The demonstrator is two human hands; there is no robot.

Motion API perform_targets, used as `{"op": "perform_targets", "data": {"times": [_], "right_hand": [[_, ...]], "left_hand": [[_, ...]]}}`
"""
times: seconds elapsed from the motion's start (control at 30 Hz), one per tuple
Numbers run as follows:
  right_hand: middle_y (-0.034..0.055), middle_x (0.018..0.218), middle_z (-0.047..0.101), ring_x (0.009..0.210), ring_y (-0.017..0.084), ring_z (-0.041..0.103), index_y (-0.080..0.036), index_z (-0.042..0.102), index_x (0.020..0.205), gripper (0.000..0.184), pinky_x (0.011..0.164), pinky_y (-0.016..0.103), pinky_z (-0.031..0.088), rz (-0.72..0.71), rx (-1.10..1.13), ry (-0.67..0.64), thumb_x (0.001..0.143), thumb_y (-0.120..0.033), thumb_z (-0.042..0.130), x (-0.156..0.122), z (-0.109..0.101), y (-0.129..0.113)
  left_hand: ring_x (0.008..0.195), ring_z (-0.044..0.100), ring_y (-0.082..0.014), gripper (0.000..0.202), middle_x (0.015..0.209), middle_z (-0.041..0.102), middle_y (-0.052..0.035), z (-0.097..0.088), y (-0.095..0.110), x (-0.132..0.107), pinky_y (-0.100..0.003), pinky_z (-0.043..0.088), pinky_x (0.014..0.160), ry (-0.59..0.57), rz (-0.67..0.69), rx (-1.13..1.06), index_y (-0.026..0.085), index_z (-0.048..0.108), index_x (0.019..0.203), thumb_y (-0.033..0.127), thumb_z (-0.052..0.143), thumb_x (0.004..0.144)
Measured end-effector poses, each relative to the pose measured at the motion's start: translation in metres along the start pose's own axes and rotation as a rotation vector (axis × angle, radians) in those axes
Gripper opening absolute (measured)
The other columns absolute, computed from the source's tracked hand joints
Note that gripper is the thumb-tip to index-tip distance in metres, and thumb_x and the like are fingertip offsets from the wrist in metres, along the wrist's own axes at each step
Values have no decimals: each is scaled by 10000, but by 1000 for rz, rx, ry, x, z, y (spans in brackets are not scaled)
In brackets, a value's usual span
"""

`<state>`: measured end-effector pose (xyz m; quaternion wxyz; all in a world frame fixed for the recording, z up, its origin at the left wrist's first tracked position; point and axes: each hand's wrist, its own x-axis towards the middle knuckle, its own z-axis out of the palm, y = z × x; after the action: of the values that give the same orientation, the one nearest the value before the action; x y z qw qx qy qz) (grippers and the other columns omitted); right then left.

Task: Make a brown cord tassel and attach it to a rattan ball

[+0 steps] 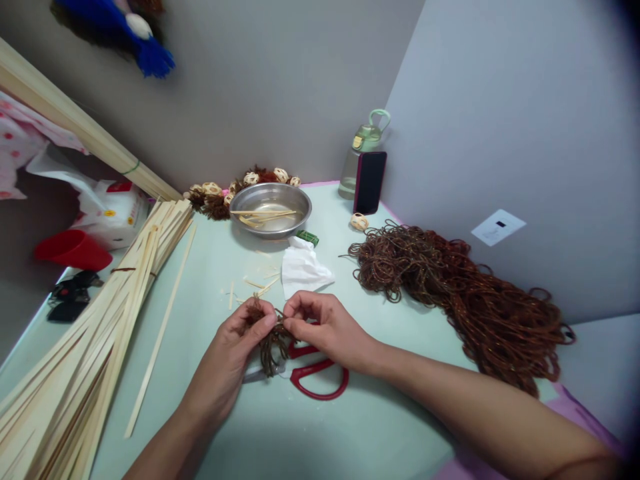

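Observation:
My left hand (234, 350) and my right hand (325, 327) meet over the pale green table (210, 260), both pinching a small bundle of brown cord (270, 340) whose loose ends hang down between them. Under my right hand lie red-handled scissors (316, 377). A big tangled heap of the same brown cord (465, 293) lies to the right.
A thick sheaf of bamboo strips (100, 320) covers the left side. At the back stand a steel bowl (270, 208) with strips in it, small woven balls (250, 179), a white tissue (303, 270), a water bottle (363, 150) with a phone (370, 181), and a red cup (73, 250).

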<state>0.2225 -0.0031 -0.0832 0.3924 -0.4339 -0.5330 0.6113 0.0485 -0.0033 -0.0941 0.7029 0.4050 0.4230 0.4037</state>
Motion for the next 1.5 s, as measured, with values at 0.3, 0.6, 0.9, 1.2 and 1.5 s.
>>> {"op": "perform_targets", "data": {"times": [0.3,0.6,0.9,1.2,1.5], "right_hand": [[-53,644,491,585,79,408,-156,571,776,53,565,215,329,-20,-6,1,797,-164,620,-1,-1,-2],[-58,628,475,567,73,396,-163,551,754,74,558,212,331,17,21,-20,788,-172,615,0,1,-2],[-42,660,508,597,88,425,-162,565,758,85,577,224,354,-41,11,37,806,-198,625,1,0,-1],[-46,659,521,582,85,440,-161,580,787,75,568,218,353,-8,16,27,804,-213,631,0,0,-2],[-46,671,514,584,83,431,-167,553,760,64,572,222,351,-9,26,1,792,-177,607,1,1,2]], "left_hand": [[855,467,-135,130,866,522,9,1,3,1,-188,411,770,-30,23,-54,212,600,830,317,654,884],[851,544,-143,110,885,626,2,-3,8,0,-221,457,778,-42,-38,-246,225,608,818,298,674,867],[939,591,-184,173,1064,664,-35,0,0,2,-262,460,823,48,28,-36,216,603,842,372,679,855],[797,519,-136,146,820,573,18,1,-2,2,-210,423,727,-37,1,50,212,631,836,338,704,842],[942,564,-132,114,1019,640,13,-1,8,-2,-206,457,836,-96,0,-223,237,603,816,304,670,879]]}}
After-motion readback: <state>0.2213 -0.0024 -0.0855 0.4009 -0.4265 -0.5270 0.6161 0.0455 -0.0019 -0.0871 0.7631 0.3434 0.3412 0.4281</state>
